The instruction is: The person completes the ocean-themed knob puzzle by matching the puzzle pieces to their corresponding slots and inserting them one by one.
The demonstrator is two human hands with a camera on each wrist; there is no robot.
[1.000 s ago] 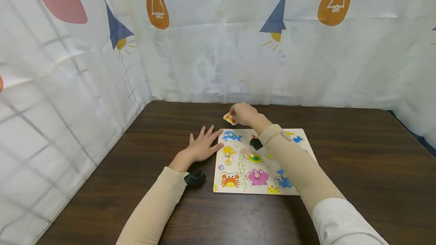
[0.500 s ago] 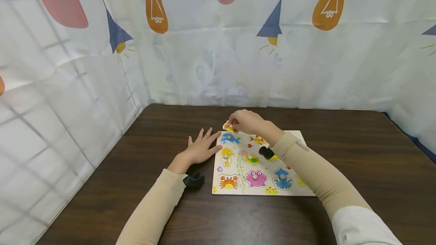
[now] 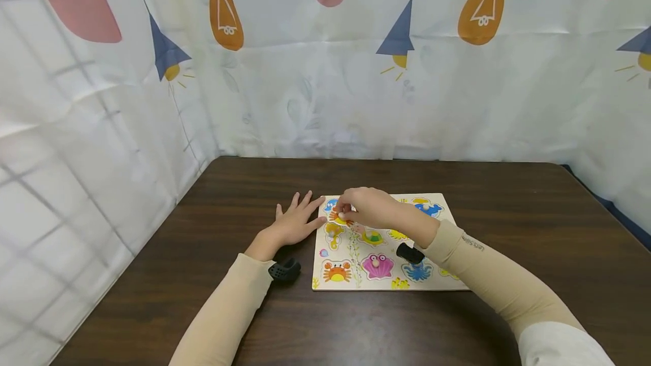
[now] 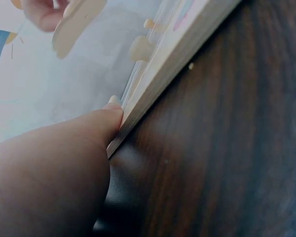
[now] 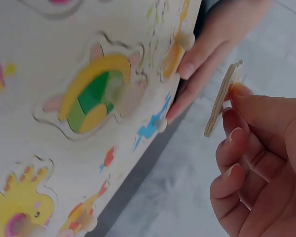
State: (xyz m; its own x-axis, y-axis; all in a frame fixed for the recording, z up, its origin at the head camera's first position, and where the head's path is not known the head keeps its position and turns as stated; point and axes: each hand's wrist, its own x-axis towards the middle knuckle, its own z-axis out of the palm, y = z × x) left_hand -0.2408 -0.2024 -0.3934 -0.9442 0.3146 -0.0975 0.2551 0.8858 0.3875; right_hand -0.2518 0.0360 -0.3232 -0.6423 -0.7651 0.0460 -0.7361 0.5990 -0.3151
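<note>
My right hand (image 3: 373, 208) pinches a crab puzzle piece (image 3: 341, 219) by its knob, above the upper left of a wooden sea-animal puzzle board (image 3: 368, 286). In the right wrist view the held piece (image 5: 223, 101) appears edge-on between thumb and finger, apart from the board. My left hand (image 3: 291, 227) lies with fingers spread beside the board's left edge, thumb and forefinger touching it. The whale piece (image 3: 330, 205) is partly covered by the right hand and crab. A crab picture (image 3: 337, 271), with no visible knob, is at the board's lower left.
Other knobbed pieces sit in the board: a seahorse (image 3: 333, 236), a turtle (image 3: 373, 237), a pink shell (image 3: 377, 266) and an octopus (image 3: 418, 271). The dark wood table (image 3: 508, 213) ends at a printed white curtain (image 3: 330, 100).
My right hand has brought the crab piece from behind the board's far edge toward me, over its upper left part. The left hand has stayed at the left edge.
</note>
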